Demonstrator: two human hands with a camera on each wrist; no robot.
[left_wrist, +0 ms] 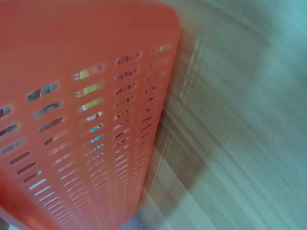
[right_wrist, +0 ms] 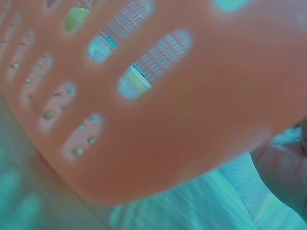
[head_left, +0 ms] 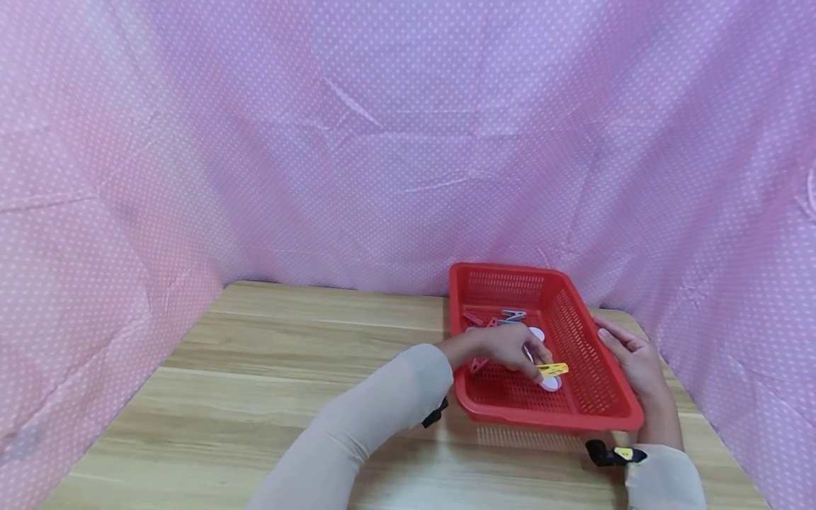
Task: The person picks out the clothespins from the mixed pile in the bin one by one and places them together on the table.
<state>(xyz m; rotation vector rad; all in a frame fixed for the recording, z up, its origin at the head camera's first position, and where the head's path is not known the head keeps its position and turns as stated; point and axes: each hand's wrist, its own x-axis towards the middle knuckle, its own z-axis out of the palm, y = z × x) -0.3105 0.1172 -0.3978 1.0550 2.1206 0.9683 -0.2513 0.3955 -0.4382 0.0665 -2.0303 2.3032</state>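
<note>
A red slotted plastic basket [head_left: 472, 410] is at the right of the table, its near end apparently raised. My left hand [head_left: 513, 347] reaches over its left side and pinches a yellow clothespin [head_left: 553, 369] inside it. Just under that clothespin lies a round white disc [head_left: 551, 384]; another white disc [head_left: 537, 332] lies farther back. My right hand [head_left: 640, 363] grips the right rim, with the thumb at the rim. In the left wrist view the basket wall [left_wrist: 86, 28] hides the hand. The right wrist view shows the basket wall [right_wrist: 201, 115] and part of the right hand [right_wrist: 283, 172].
Pink clothespins [head_left: 478, 365] and a grey-blue clothespin [head_left: 513, 314] lie in the basket, partly behind the left hand. The wooden table [head_left: 255, 368] extends to the left. A pink dotted cloth [head_left: 408, 177] hangs behind and at both sides.
</note>
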